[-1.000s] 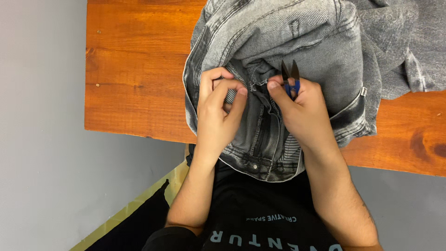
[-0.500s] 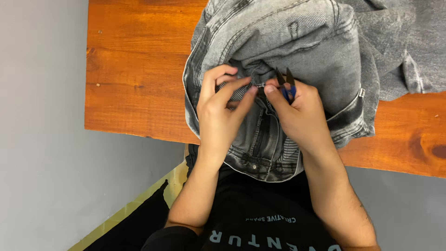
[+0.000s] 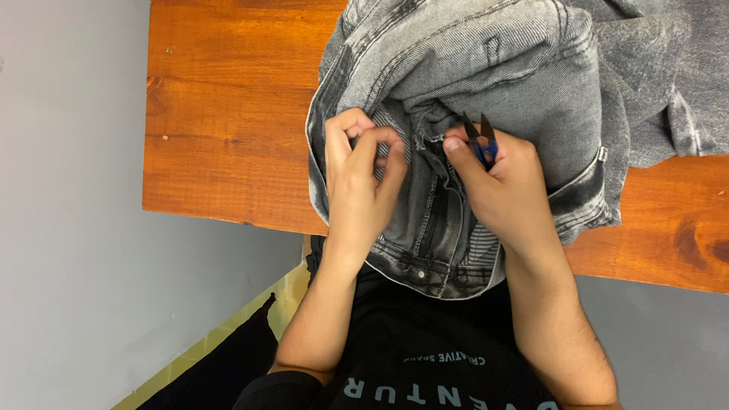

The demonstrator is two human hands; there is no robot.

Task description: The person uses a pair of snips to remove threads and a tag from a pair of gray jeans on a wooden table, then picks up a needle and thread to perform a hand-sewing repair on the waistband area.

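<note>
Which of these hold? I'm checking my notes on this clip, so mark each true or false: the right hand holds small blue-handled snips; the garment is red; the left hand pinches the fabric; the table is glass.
1. The right hand holds small blue-handled snips: true.
2. The garment is red: false, the jeans are grey denim.
3. The left hand pinches the fabric: true, at the fly.
4. The table is glass: false, the table is reddish-brown wood.

Left hand [image 3: 357,178] pinching grey jeans [image 3: 486,68], right hand [image 3: 505,190] gripping blue snips [image 3: 480,140], wooden table [image 3: 228,114]
</note>
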